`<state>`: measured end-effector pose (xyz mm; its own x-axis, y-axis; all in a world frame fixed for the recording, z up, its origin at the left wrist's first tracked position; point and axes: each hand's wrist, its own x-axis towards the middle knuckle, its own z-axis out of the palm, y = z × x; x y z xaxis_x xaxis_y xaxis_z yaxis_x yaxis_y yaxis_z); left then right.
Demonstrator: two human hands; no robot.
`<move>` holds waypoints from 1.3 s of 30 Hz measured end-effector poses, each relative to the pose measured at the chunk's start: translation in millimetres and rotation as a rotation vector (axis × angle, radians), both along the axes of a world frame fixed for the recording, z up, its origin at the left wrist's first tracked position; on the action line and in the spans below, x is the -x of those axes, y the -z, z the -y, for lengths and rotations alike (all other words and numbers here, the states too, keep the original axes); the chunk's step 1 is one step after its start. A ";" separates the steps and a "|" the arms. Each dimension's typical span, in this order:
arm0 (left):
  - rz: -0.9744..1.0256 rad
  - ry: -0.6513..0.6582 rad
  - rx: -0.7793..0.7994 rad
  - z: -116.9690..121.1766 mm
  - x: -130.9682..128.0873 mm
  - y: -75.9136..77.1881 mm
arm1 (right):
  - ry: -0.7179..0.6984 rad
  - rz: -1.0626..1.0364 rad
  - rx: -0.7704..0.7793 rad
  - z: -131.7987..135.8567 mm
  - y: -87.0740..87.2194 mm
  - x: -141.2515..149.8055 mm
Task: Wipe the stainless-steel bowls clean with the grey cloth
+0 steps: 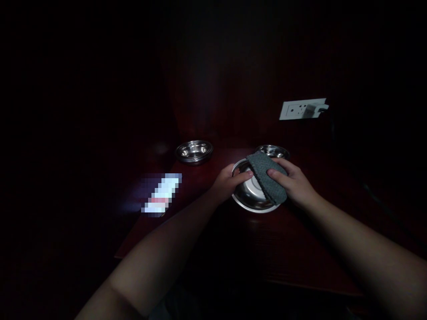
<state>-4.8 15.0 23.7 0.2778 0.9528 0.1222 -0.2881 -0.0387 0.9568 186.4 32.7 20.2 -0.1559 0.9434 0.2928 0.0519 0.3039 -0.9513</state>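
Cloth (268,178) first, head view, the only one I've got: it lies over the right side of the steel bowl (248,195), directly under my right thumb and just right of my left thumb tip. Long axis slants from far-left to near-right across the bowl; bowl is round, so no long axis there. Right hand (296,180) is the nearer one to the cloth: thumb pressed on top, other fingers mostly out of sight behind. Left hand (227,181) pinches the bowl's left edge, thumb over the face, fingers hidden behind. Bowl is tilted toward me, between both hands, over the table (260,249); can't tell if it touches. Table is dark red, glossy in patches. Stacked bowls (194,153) at the far left part, another bowl (271,151) just behind the cloth, partly covered by it. Glowing phone-like slab (162,195), pixelated, by the left edge. Room is mostly black; socket plate (287,111) on the wall, far right, plug (322,108) in it.
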 end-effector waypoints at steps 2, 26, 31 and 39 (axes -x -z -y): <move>-0.006 -0.003 0.000 -0.6 0.2 0.7 | 0.003 0.004 -0.003 -0.6 0.1 0.1; -0.011 0.005 0.014 -0.9 2.0 2.8 | 0.012 0.040 -0.036 -0.3 -0.2 1.0; -0.030 -0.015 0.011 0.7 2.2 2.0 | -0.001 0.020 -0.019 -0.3 0.3 1.0; -0.036 -0.004 0.004 -0.5 2.8 2.9 | 0.008 0.047 -0.035 0.3 -0.5 0.9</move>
